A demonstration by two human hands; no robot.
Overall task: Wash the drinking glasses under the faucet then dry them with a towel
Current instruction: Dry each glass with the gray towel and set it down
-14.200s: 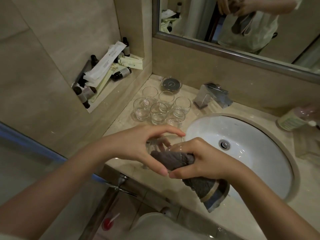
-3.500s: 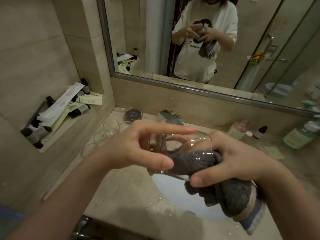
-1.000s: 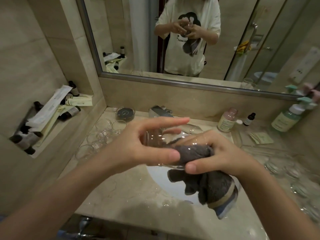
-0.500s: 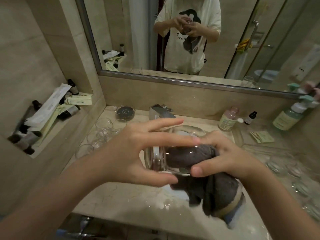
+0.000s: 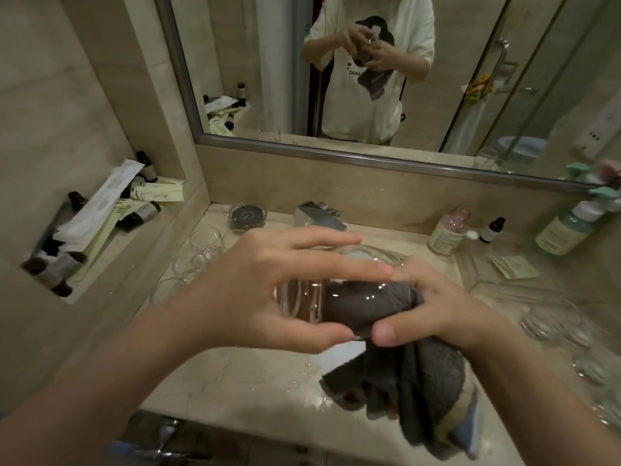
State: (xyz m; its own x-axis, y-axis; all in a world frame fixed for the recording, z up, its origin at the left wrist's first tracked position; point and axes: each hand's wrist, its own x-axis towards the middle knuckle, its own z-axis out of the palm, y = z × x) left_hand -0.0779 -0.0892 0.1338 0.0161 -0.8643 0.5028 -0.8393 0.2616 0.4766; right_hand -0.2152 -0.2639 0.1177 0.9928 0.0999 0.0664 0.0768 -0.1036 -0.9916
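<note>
Clearly drying step: I've got one drinking glass (image 5: 302,302) held on its side above the near rim of the sink (image 5: 373,253), in front of the faucet (image 5: 319,216). My left hand (image 5: 268,290) wraps it, fingers stretched over the top, thumb curled under, so it grips the clear wall. My right hand (image 5: 440,307) pinches the grey towel (image 5: 369,306) and has a wad of it stuffed into the mouth of the glass; the rest hangs down toward me from the sink, with a pale stripe and blue edge at the hem.

Judgement: inside wipe under way. Next move calls for twisting the glass against the towel, then pulling the wad out and setting the glass down. Wet smooth glass, likely slippery, so a firm hold matters.

Towel looks thick, fuzzy terry. Glass is thin-walled, round, with a heavier base. More glasses (image 5: 198,250) stand left of the sink on the glossy marble counter (image 5: 235,381), which shows water drops near the sink's front. Further glasses right of the sink are blurred.
</note>
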